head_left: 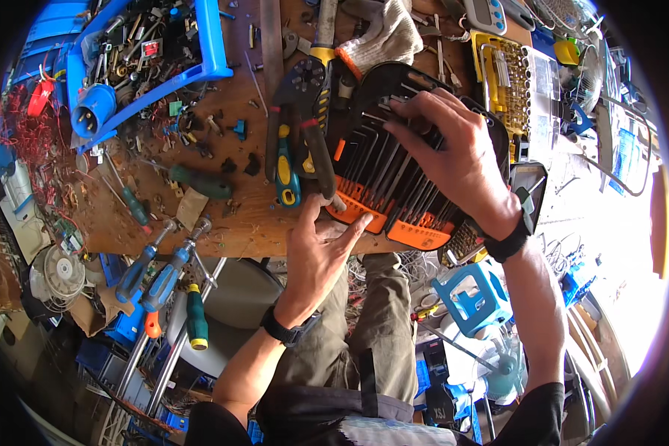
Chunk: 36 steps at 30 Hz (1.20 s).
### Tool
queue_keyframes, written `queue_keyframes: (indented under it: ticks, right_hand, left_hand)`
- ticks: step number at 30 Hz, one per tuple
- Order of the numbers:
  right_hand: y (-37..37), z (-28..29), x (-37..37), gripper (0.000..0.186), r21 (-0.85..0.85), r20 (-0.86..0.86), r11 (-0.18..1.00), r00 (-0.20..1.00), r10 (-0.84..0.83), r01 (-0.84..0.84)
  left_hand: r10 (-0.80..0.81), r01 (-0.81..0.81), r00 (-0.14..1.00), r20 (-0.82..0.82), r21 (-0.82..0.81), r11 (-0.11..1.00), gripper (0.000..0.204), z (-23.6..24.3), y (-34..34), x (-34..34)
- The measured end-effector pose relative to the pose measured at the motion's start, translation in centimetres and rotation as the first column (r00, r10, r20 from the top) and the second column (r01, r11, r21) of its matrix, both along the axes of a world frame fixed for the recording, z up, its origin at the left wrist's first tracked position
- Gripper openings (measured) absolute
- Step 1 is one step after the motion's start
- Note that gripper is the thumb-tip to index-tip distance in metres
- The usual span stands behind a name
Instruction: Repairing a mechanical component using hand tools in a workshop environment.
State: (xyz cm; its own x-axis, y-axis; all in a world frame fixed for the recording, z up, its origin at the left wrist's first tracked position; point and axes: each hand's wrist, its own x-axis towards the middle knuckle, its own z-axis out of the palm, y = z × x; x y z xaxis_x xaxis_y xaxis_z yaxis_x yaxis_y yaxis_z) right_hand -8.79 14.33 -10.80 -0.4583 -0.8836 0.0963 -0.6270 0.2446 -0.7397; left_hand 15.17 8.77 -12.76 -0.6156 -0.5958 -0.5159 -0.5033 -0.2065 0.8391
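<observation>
Hex-key case (pixel 422 236) lies open at the front edge of your cluttered wooden table (pixel 256 234). Your half-open left hand (pixel 321 249) touches its lower-left corner; your bent-fingered right hand (pixel 453 145) covers its upper part, grip unclear. Left of it sits a blue crate (pixel 214 44); below, a blue stool (pixel 474 301).

Wooden bench (pixel 256 223), hex-key set (pixel 421 233), green screwdriver (pixel 201 182)

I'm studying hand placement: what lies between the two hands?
In the head view: slim dark tools and the orange holder at their ends.
</observation>
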Motion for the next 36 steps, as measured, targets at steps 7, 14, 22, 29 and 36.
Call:
queue_keyframes:
  ticks: [7, 14, 22, 29, 36]
  right_hand:
    - [-0.3, 1.6, -1.2, 0.029, 0.099, -0.078, 0.987, 0.988, 0.135, -0.127]
    - [-0.2, 1.2, -0.7, 0.028, 0.158, -0.145, 0.976, 0.974, 0.173, -0.15]
    - [0.8, 1.0, 0.1, 0.02, -0.05, -0.125, 0.999, 0.992, 0.004, -0.01]
    - [3.1, 1.9, 3.0, 0.04, 0.111, -0.146, 0.993, 0.987, 0.064, -0.048]
    - [4.3, 1.7, 3.8, 0.047, 0.185, -0.131, 0.98, 0.987, 0.095, -0.069]
  left_hand:
    - [0.068, -0.069, 0.998, -0.011, -0.135, 0.988, 0.032, -0.4, -0.1, -1.0]
    - [0.065, -0.049, 0.984, 0.164, -0.104, 0.993, 0.036, 0.3, -0.3, -1.5]
    - [-0.016, 0.02, 0.978, 0.208, -0.02, 1.0, 0.039, 0.7, -1.0, -1.3]
    - [-0.001, -0.001, 0.995, 0.101, 0.023, 1.0, 0.032, 0.9, -1.2, -1.4]
    - [-0.01, 0.016, 0.996, 0.09, -0.065, 0.998, 0.033, 0.1, -1.3, -1.3]
